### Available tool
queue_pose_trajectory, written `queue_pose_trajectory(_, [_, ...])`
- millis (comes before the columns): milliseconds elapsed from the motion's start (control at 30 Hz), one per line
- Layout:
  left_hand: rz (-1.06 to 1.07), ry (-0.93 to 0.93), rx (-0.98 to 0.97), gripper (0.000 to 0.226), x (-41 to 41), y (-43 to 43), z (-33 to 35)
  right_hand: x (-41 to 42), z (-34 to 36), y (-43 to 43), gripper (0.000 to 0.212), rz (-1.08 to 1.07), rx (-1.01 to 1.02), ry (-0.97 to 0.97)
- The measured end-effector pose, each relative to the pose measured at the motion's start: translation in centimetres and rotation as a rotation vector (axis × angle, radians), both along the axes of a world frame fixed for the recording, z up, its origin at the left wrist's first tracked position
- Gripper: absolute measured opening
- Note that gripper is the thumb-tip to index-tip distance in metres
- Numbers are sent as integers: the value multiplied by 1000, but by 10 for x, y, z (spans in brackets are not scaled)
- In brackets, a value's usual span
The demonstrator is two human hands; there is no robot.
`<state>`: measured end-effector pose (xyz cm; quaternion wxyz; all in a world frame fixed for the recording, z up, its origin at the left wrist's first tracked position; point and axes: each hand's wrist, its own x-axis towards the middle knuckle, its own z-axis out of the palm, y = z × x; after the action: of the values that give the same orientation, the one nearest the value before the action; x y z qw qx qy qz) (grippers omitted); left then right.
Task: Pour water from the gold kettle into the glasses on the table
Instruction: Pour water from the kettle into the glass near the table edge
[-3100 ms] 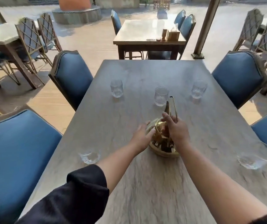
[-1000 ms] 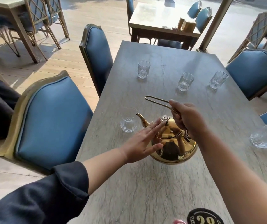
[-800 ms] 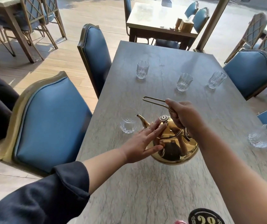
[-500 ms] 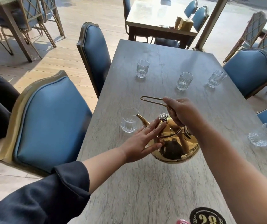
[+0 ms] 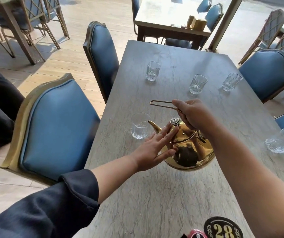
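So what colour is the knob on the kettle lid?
Silver with a dark patterned top, on the gold kettle; the knob shows in the head view.

Gold kettle (image 5: 189, 152): polished gold, mirror reflections; lid knob (image 5: 174, 121) silver with dark patterned top. Bench (image 5: 163, 194): grey, fine darker veining. Glasses (image 5: 139, 127): clear, cut diamond pattern at base. Chairs (image 5: 55, 127): blue upholstery, dull gold frame. Sleeve (image 5: 43, 208): dark navy. Round disc (image 5: 223, 228): black, gold "28". Floor (image 5: 79, 19): light wood planks.
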<state>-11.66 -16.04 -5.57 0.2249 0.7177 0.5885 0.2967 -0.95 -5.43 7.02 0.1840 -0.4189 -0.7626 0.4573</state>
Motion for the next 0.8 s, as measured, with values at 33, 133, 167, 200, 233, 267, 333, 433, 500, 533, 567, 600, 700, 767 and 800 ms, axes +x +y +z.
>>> queue_pose_trajectory(33, [1, -1, -1, 60, 0, 0, 0, 0, 0, -1, 56, 4, 0, -2])
queue_pose_trajectory(133, [2, 1, -3, 60, -1, 0, 0, -1, 2, -2, 55, 10, 6, -12])
queue_pose_trajectory(167, [0, 2, -4, 61, -1, 0, 0, -1, 2, -3, 55, 9, 15, -14])
queue_pose_trajectory(200, [-3, 2, -7, 61, -2, -1, 1, -2, 3, -3, 55, 9, 27, -16])
queue_pose_trajectory(233, [-7, 0, -11, 61, -2, -1, 1, -3, 3, -4, 55, 8, 39, -20])
queue_pose_trajectory(267, [-10, 0, -15, 62, -2, -2, 1, -3, 4, -5, 56, 5, 47, -23])
queue_pose_trajectory(333, [-14, 3, -16, 63, -2, -1, 2, -4, 5, -6, 56, -5, 48, -22])
queue_pose_trajectory(433, [-19, 5, -13, 64, -2, 0, 3, -4, 7, -5, 56, -12, 43, -26])
queue_pose_trajectory(500, [-15, 5, -8, 64, -2, 1, 3, -4, 9, -5, 55, -8, 46, -30])
queue_pose_trajectory(533, [-10, 6, -7, 64, -2, 2, 3, -5, 10, -4, 55, -5, 48, -30])
queue_pose_trajectory(567, [-2, 9, -7, 65, -1, 2, 3, -5, 11, -3, 55, 0, 48, -32])
queue_pose_trajectory(600, [5, 13, -7, 65, -1, 2, 2, -5, 11, -3, 55, 6, 47, -36])
queue_pose_trajectory(700, [25, 12, -1, 66, 2, 2, 2, -7, 12, -1, 55, 24, 50, -67])
queue_pose_trajectory(767, [31, 0, -4, 66, 4, 3, 2, -7, 12, 1, 55, 27, 57, -75])
queue_pose_trajectory(800, [33, -3, -6, 66, 5, 3, 2, -6, 12, 1, 55, 26, 58, -72])
